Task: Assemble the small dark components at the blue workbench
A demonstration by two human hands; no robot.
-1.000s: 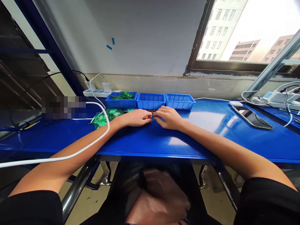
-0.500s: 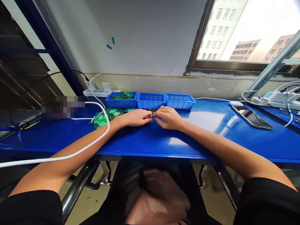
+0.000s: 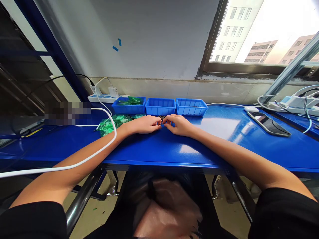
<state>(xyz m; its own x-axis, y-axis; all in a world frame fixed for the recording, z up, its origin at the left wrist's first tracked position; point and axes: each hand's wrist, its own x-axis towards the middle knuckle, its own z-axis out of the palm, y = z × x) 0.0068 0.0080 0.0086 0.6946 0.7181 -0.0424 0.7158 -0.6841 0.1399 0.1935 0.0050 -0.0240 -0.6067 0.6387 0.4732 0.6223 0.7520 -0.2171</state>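
My left hand rests on the blue table with thumb and fingers pinched together; whatever they hold is too small to make out. Facing it, my right hand is pinched too, its fingertips close to the left ones, and I cannot name anything between them. Just behind the fingertips lies a little pile of small dark parts, partly hidden by both hands. Green plastic-looking pieces are heaped beside my left wrist.
Three blue bins stand along the back: the left bin holds green pieces, beside a middle bin and a right bin. A white cable crosses above my left forearm. A phone lies at right, near a power strip.
My right hand has shifted slightly, its fingers curling more and opening a gap by the thumb. My left hand stays nearly in place.
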